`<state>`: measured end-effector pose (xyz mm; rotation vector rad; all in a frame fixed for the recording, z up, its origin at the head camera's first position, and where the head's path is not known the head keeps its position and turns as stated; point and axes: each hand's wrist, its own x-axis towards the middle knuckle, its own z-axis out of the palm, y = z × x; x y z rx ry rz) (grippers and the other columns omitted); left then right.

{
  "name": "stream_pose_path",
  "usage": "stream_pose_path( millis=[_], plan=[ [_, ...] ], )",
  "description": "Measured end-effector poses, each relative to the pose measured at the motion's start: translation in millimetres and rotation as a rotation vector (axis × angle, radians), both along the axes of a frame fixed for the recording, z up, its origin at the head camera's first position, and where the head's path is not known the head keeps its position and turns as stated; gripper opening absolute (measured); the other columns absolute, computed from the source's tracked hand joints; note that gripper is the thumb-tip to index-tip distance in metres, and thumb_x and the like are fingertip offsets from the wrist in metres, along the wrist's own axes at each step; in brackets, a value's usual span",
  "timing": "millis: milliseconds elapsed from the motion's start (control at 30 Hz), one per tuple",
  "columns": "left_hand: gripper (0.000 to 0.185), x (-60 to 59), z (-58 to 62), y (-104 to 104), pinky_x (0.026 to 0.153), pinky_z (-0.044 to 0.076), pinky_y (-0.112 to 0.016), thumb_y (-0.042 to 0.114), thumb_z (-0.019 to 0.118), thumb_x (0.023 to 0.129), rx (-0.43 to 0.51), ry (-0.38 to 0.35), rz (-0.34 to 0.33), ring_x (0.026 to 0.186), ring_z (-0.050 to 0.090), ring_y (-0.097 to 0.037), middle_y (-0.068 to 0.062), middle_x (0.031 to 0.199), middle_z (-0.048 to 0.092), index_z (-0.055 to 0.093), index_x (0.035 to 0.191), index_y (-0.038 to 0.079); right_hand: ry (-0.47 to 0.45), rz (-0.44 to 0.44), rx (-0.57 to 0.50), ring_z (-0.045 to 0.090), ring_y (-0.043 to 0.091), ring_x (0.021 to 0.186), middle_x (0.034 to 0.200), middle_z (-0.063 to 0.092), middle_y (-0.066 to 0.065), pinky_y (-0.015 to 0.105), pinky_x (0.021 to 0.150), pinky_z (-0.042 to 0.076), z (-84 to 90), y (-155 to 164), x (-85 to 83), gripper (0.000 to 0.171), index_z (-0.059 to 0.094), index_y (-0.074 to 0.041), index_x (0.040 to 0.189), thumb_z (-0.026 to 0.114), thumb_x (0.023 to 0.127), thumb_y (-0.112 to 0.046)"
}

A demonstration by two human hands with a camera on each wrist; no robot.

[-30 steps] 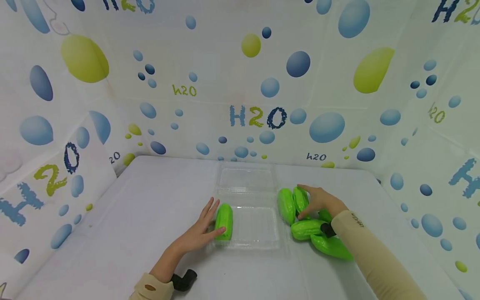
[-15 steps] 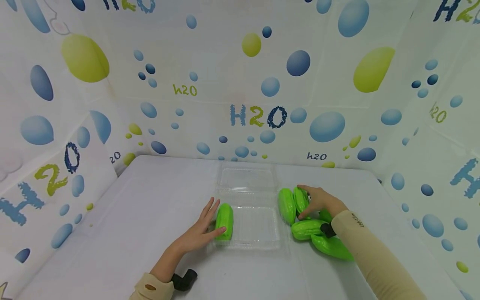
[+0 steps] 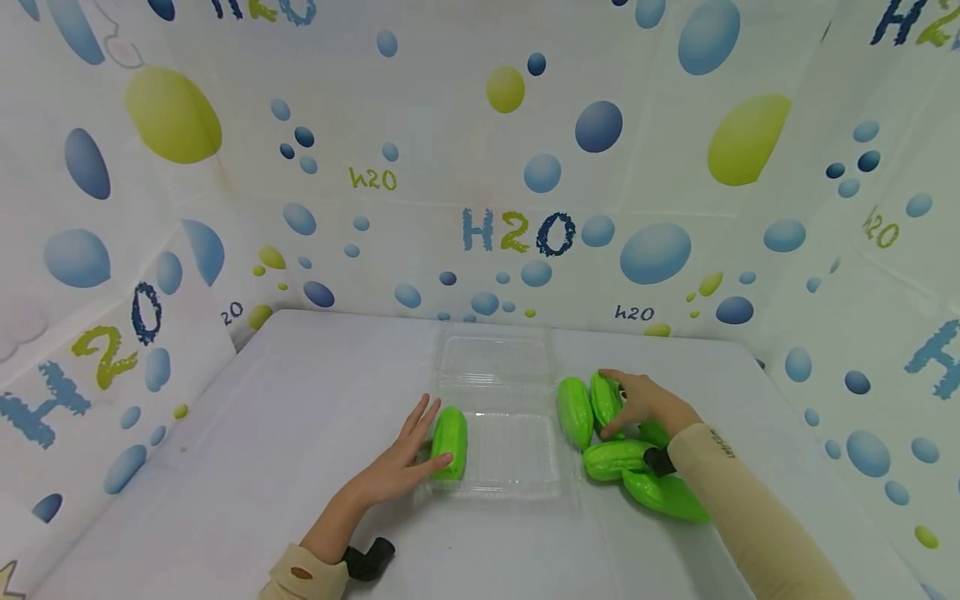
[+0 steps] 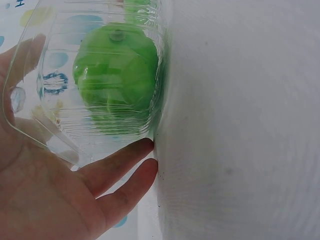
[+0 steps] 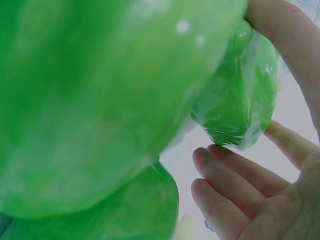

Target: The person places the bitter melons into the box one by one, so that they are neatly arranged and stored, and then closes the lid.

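Note:
A clear plastic clamshell box (image 3: 517,487) lies unfolded on the table, with one green ribbed vegetable (image 3: 450,446) along the left side of its near tray. My left hand (image 3: 397,468) rests against that side, fingers spread and nearly straight. Its thumb reaches over the rim onto the vegetable's near end. In the left wrist view, the vegetable (image 4: 117,70) shows through the clear wall, and fingertips touch the tabletop. My right hand (image 3: 647,402) grips another shiny green vegetable (image 3: 606,400) by its two ends, thumb near and fingers far. The right wrist view shows fingertips at this wrapped-looking vegetable (image 5: 240,95).
Several more green vegetables lie about the right hand: one upright-lying (image 3: 574,412) at its left, one crosswise (image 3: 617,460) below, another (image 3: 663,496) under the forearm. The box's flat lid half (image 3: 491,360) extends behind the tray. A bubble-patterned sheet (image 3: 420,167) walls the table.
The right hand and its vegetable have shifted slightly to the right, widening the gap to the neighbouring vegetable. The left hand and the box have stayed put.

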<state>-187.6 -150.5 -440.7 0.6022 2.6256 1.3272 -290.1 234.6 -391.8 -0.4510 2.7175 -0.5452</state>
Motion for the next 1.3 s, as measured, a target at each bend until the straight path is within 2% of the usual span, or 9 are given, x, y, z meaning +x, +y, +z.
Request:
stream_pose_path(
  millis=[467, 700, 967, 1300],
  plan=[
    [0.082, 0.4, 2.4, 0.2, 0.098, 0.020, -0.064, 0.038, 0.055, 0.091, -0.010, -0.001, 0.004, 0.137, 0.000, -0.036, -0.010, 0.152, -0.011, 0.000, 0.148, 0.017, 0.039, 0.012, -0.078, 0.037, 0.046, 0.121, 0.138, 0.034, 0.028, 0.056, 0.095, 0.033, 5.4, 11.4, 1.7, 0.108, 0.023, -0.003, 0.144, 0.085, 0.061, -0.035],
    [0.082, -0.6, -0.1, -0.1, 0.098, 0.020, -0.064, 0.038, 0.055, 0.090, -0.005, -0.001, 0.004, 0.137, 0.000, -0.036, -0.010, 0.152, -0.011, 0.000, 0.148, 0.018, 0.080, 0.035, -0.097, 0.038, 0.047, 0.120, 0.139, 0.031, 0.029, 0.054, 0.094, 0.036, 9.9, 16.4, 4.5, 0.108, 0.023, -0.001, 0.143, 0.085, 0.061, -0.035],
    [0.082, -1.5, -1.3, 0.5, 0.098, 0.020, -0.064, 0.038, 0.055, 0.090, -0.006, 0.002, 0.005, 0.137, -0.001, -0.036, -0.011, 0.152, -0.011, 0.001, 0.148, 0.017, 0.123, 0.027, -0.113, 0.039, 0.047, 0.119, 0.139, 0.031, 0.030, 0.053, 0.093, 0.038, 21.0, 20.5, 8.5, 0.109, 0.021, -0.001, 0.144, 0.084, 0.062, -0.036],
    [0.083, -1.9, -0.4, 0.4, 0.098, 0.021, -0.064, 0.039, 0.055, 0.090, -0.010, 0.002, 0.006, 0.137, 0.000, -0.036, -0.011, 0.152, -0.010, 0.001, 0.148, 0.017, 0.165, 0.052, -0.120, 0.041, 0.045, 0.119, 0.137, 0.035, 0.029, 0.053, 0.093, 0.037, 37.4, 12.4, 14.6, 0.111, 0.023, -0.001, 0.144, 0.083, 0.060, -0.043]
  ],
)
